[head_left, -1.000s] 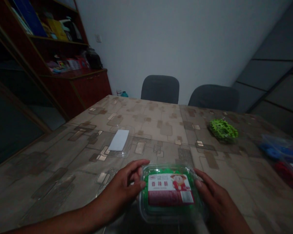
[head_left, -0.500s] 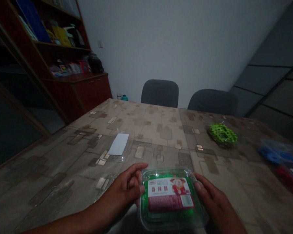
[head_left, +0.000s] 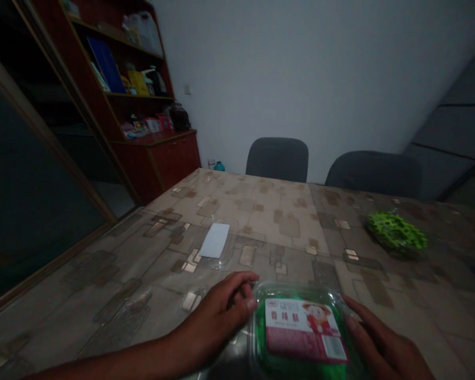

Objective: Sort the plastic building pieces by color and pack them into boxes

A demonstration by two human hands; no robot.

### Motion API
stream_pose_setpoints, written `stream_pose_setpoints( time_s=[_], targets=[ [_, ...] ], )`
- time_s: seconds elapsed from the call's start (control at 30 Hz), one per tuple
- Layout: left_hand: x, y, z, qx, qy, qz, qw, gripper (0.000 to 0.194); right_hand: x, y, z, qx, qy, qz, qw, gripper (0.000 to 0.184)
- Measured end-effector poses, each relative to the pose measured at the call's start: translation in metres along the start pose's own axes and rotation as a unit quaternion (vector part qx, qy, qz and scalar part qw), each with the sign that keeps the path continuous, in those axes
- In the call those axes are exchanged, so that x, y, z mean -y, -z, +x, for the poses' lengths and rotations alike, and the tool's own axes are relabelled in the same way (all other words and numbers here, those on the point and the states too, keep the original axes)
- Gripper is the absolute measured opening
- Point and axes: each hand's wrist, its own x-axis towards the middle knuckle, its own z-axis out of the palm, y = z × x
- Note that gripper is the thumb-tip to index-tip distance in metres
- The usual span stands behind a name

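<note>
A clear plastic food box [head_left: 255, 338] with a white and dark red label [head_left: 304, 331] is at the bottom of the view, close to me. Bright green contents show through around the label. My left hand [head_left: 229, 303] is closed on the box's left edge, its thumb and bent fingers at the upper left corner. Along the right edge, my right hand [head_left: 388, 340] grips the same box, with the fingertips near the upper right corner. The box's near edge is cut off by the frame.
A clear tray with a white card [head_left: 215, 240] lies on the patterned tablecloth [head_left: 277, 211], beyond my left hand. To the right is a clear container with bright green pieces [head_left: 397, 232]. Two grey chairs [head_left: 277, 158] stand behind the table; a cabinet [head_left: 170, 163] stands at far left.
My view has turned left, so the table, chairs and cabinet sit further right in the picture. The container with blue and red at the right is nearly out of frame. Both hands still hold the box.
</note>
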Motion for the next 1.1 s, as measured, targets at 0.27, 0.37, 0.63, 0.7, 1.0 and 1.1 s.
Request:
stream_pose_setpoints(
  time_s=[0.27,0.37,0.63,0.7,1.0,1.1],
  targets=[
    [0.008,0.071,0.02,-0.008,-0.127,0.481,0.867,0.022,0.006,0.004,0.005,-0.039,0.004,-0.066,0.997,0.064],
    [0.012,0.08,0.022,-0.001,-0.126,0.478,0.869,0.018,0.011,0.002,0.005,-0.051,0.002,-0.063,0.997,0.061],
    [-0.004,0.045,0.01,-0.037,-0.142,0.313,0.938,0.026,0.01,0.0,0.004,-0.006,-0.009,-0.048,0.999,0.063],
    [-0.011,0.025,0.008,-0.035,-0.056,0.2,0.977,0.028,0.007,-0.002,0.002,0.004,-0.011,-0.036,0.999,0.063],
    [-0.01,-0.015,0.026,-0.025,0.045,-0.049,0.997,0.015,0.033,0.003,0.014,-0.022,-0.045,-0.002,0.999,0.055],
    [-0.008,-0.014,0.025,-0.024,0.044,-0.047,0.998,0.014,0.049,0.002,0.022,-0.06,-0.027,-0.037,0.997,0.048]
  ],
)
